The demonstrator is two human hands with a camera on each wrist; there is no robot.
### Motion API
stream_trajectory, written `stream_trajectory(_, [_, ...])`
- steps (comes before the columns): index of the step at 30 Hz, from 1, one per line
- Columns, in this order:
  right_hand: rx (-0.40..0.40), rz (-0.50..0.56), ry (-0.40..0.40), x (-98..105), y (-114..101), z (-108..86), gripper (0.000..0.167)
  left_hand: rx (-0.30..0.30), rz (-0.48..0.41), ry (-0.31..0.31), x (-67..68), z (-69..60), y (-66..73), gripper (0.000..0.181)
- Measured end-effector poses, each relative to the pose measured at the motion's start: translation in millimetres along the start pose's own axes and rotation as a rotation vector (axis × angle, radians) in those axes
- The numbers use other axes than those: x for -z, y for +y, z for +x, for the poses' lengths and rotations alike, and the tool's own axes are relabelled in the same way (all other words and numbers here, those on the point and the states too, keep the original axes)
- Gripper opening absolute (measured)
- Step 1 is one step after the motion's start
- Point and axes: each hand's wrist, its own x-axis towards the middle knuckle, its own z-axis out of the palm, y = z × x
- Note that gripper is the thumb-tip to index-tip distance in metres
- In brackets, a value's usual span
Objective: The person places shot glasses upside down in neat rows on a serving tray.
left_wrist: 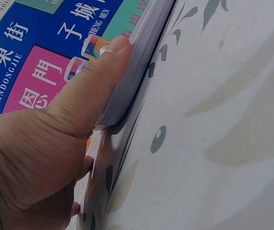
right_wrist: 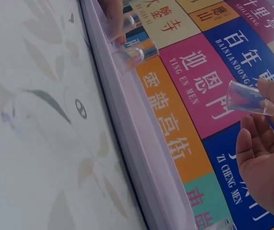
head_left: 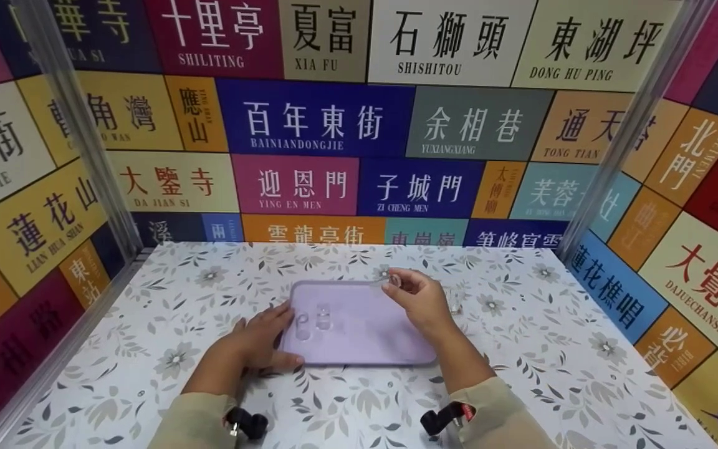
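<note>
The left hand (head_left: 262, 340) rests, thumb and fingers spread, at the left end of the lavender tray (head_left: 365, 343). Inside that end stand two clear cups (head_left: 323, 318), closer to this hand. Farther off and rightward, the right hand (head_left: 422, 302) pinches another clear cup (right_wrist: 247, 98) between its fingers, nearly upright, raised toward the tray's far side.

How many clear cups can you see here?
3 for certain: a first cup on the purple tray, a second cup beside it, a third cup in the right hand. A clear thing partly hidden behind that hand may be another.
</note>
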Motion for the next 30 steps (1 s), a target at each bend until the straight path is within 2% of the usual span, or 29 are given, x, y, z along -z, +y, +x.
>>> stream_trajectory(8, [-0.04,0.061,-0.038,-28,2,1.5,0.037,-0.003,-0.019,0.0,0.1,1.4,-1.8,0.12])
stream_trajectory(17, [-0.069,-0.007,-0.118,-55,3,3.4,0.039,0.008,-0.02,-0.008,0.9,2.0,-1.6,0.123])
stream_trajectory(30, [-0.091,-0.017,-0.174,-65,12,-2.0,0.041,0.01,-0.01,0.0,1.7,0.8,1.6,0.121])
